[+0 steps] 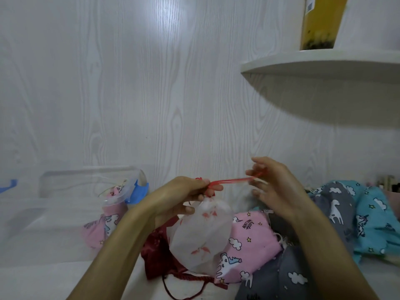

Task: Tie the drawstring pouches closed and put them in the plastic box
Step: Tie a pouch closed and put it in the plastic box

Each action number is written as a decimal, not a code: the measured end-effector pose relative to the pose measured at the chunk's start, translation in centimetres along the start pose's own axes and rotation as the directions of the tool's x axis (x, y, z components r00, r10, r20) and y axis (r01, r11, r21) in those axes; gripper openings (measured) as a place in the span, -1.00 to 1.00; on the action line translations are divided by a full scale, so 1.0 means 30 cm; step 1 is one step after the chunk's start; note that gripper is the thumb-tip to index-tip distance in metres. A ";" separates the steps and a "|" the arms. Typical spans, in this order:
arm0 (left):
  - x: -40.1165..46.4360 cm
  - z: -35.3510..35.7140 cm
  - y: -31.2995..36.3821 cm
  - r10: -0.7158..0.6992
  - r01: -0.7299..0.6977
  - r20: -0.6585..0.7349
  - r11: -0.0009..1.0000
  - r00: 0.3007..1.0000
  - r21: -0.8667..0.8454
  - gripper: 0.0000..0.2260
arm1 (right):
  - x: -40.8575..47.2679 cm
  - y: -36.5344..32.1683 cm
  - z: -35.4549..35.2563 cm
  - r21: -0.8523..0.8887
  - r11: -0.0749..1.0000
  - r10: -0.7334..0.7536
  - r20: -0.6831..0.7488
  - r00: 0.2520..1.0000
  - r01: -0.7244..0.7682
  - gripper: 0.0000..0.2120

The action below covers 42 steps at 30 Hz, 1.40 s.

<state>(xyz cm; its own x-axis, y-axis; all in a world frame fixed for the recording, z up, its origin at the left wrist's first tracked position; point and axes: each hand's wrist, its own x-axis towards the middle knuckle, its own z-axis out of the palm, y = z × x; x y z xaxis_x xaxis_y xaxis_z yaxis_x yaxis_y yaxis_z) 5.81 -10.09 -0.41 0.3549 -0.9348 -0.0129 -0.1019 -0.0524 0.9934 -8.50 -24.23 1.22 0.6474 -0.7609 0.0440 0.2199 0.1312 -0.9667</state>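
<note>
A white translucent pouch [201, 237] with small red marks hangs in front of me, its neck gathered. My left hand [184, 195] pinches that neck where the red drawstring [229, 181] leaves it. The string runs taut to the right, where my right hand [272, 182] pinches its end between thumb and fingers. At the left stands the clear plastic box [65, 204] with blue latches; a pink unicorn pouch [104, 224] with a tied top sits inside it.
Loose pouches lie on the white surface below my hands: dark red satin [155, 256], pink unicorn [253, 241], grey [279, 278], teal [378, 217]. A white corner shelf [324, 66] with a yellow container [322, 22] juts out at upper right. A white wood-grain wall stands behind.
</note>
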 end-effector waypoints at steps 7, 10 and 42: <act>-0.015 0.018 0.009 0.024 -0.024 0.002 0.999 1.000 0.037 -0.71 | -0.056 -0.032 0.017 -0.755 0.536 -0.365 0.196 0.910 0.378 -0.60; -0.013 0.010 0.004 0.033 -0.033 0.005 0.998 0.999 0.049 -0.73 | -0.089 -0.007 0.068 -0.805 0.416 -0.203 0.370 0.907 0.422 -0.80; -0.041 -0.004 0.011 0.268 -0.244 -0.134 0.955 0.954 0.170 -0.86 | -0.047 0.049 0.073 -0.580 0.755 -0.119 0.338 0.934 0.306 -0.86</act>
<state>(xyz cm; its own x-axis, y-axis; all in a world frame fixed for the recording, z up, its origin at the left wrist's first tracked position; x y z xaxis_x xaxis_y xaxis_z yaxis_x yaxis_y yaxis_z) 5.46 -8.91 -0.06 0.4363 -0.8586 0.2691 -0.3420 0.1184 0.9322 -7.49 -21.58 0.27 0.8248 -0.5114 0.2411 -0.0592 -0.5022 -0.8627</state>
